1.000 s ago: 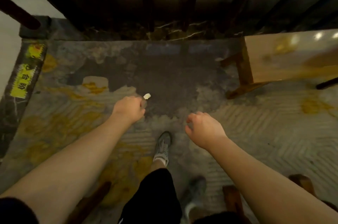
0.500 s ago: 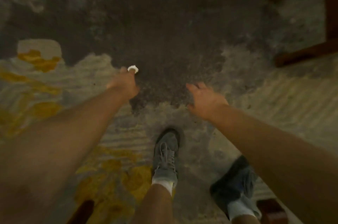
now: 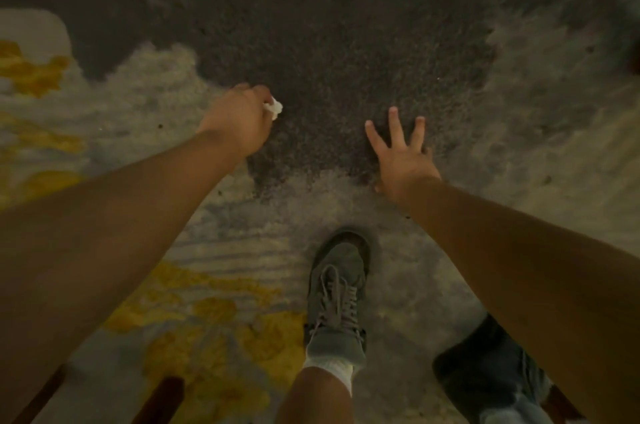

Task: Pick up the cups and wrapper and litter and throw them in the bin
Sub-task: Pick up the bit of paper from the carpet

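Note:
A small crumpled white piece of litter (image 3: 274, 107) lies on the dark patch of the patterned carpet (image 3: 346, 42). My left hand (image 3: 239, 118) is down at the carpet with its fingers closed around the litter, which sticks out at the fingertips. My right hand (image 3: 401, 155) hovers low to the right with its fingers spread and nothing in it. No cups, wrapper or bin are in view.
My grey shoe (image 3: 341, 288) stands on the carpet below the hands, with my other leg bent at the lower right (image 3: 491, 375). Dark wooden chair legs (image 3: 162, 396) show at the bottom left edge.
The view has dropped closer to the floor. My left hand has closed its fingers on the white litter it was reaching for. My right hand has spread its fingers.

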The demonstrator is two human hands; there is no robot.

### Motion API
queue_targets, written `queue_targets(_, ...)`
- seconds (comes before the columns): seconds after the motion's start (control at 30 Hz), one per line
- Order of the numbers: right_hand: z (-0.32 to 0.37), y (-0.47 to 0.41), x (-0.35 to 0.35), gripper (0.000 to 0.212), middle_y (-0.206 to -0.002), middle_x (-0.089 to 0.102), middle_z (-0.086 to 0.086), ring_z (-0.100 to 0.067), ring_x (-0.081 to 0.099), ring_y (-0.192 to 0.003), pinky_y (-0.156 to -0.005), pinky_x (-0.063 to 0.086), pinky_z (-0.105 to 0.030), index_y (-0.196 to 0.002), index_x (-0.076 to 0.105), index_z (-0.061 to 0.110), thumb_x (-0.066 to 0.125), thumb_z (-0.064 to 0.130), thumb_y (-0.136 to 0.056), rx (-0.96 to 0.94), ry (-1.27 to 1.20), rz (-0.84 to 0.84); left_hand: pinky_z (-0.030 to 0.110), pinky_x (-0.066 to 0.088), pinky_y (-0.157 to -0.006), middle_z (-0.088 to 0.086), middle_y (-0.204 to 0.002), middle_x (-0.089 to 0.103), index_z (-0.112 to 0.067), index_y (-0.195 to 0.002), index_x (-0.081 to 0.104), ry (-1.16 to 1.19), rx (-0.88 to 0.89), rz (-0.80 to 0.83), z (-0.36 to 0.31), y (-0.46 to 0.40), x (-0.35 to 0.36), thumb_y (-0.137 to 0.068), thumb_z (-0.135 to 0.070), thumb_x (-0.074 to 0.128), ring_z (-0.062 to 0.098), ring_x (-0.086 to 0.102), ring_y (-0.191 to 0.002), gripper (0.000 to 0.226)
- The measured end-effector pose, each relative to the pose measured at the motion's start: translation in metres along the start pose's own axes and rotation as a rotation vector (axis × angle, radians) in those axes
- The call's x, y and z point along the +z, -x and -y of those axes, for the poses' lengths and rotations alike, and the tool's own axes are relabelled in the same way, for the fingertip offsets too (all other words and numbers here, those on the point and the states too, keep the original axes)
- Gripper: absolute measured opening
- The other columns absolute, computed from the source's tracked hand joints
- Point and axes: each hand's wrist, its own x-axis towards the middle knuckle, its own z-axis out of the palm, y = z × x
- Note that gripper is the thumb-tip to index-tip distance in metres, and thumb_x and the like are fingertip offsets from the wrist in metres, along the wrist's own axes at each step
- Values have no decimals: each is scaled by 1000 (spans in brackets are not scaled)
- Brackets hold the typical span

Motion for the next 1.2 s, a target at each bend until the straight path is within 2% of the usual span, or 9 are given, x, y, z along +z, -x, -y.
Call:
queue_targets(0.13, -1, -2, 4, 128, -153, -42, -2, -53, -22, -142, -111, 24, -65, -148, -26, 41, 81, 31, -79, 5, 7, 16, 40, 48, -79, 20, -110, 66, -11, -108, 66, 53, 24, 3, -6, 9, -19, -90, -25, 58, 39, 62, -99, 24)
queue_targets(0.23, -5, 0, -10, 117, -157, -34, 0, -51, -17, -144, -107, 35, -62, -151, -18, 44, 74, 15, -84, -21, 27, 49, 37, 50, -76, 11, -105, 70, -19, -103, 67, 68, -10, 40, -22, 22, -41, -88, -32, 58, 33, 65, -96, 22)
queue_targets(0.3, -13, 5, -35, 104, -164, -18, -1, -47, -2, -147, -104, 41, -58, -153, -6, 44, 69, 13, -89, -55, 32, 158, 37, 52, -76, 7, -99, 72, -23, -97, 67, 93, -14, 73, -40, 36, -63, -86, -36, 60, 30, 66, -92, 18)
queue_targets(0.4, -29, 40, -95, 74, -159, 26, -16, -40, 35, -139, -109, 39, -53, -156, 18, 29, 60, 19, -95, -153, -42, 298, 41, 54, -77, 7, -90, 73, -25, -89, 67, 137, 34, 115, -76, 66, -109, -85, -41, 61, 31, 67, -85, 18)
queue_targets(0.47, -46, 88, -145, 54, -145, 44, -19, -39, 45, -131, -106, 42, -51, -148, 36, 16, 53, 17, -96, -172, -88, 229, 36, 52, -74, 5, -87, 67, -25, -87, 68, 153, 81, 132, -110, 86, -152, -83, -42, 64, 29, 65, -80, 19)
queue_targets(0.57, -80, 183, -214, 41, -132, 58, -17, -36, 57, -121, -98, 48, -44, -134, 53, 14, 53, 18, -94, -132, -207, 100, 31, 42, -69, 2, -87, 53, -25, -85, 69, 166, 170, 156, -173, 116, -223, -79, -38, 70, 28, 60, -79, 14)
queue_targets(0.83, -188, 437, -355, 32, -117, 59, -13, -35, 57, -111, -88, 50, -43, -119, 58, 15, 56, 32, -92, 70, -491, -212, 34, 50, -67, -2, -83, 65, -27, -77, 62, 91, 354, 209, -368, 184, -405, -77, -41, 67, 25, 63, -78, 15)
queue_targets(1.0, -268, 547, -389, 30, -112, 59, -10, -33, 56, -109, -85, 51, -43, -117, 58, 17, 53, 35, -93, 280, -629, -407, 37, 51, -69, -6, -84, 62, -28, -77, 60, -5, 514, 207, -501, 221, -470, -77, -45, 63, 18, 61, -78, 18)
queue_targets(1.2, -388, 629, -376, 29, -110, 58, -5, -28, 56, -107, -81, 51, -42, -115, 59, 20, 53, 38, -93, 469, -772, -603, 29, 48, -54, -10, -76, 64, -35, -74, 60, -37, 641, 218, -654, 247, -500, -80, -44, 71, 6, 61, -65, 15)
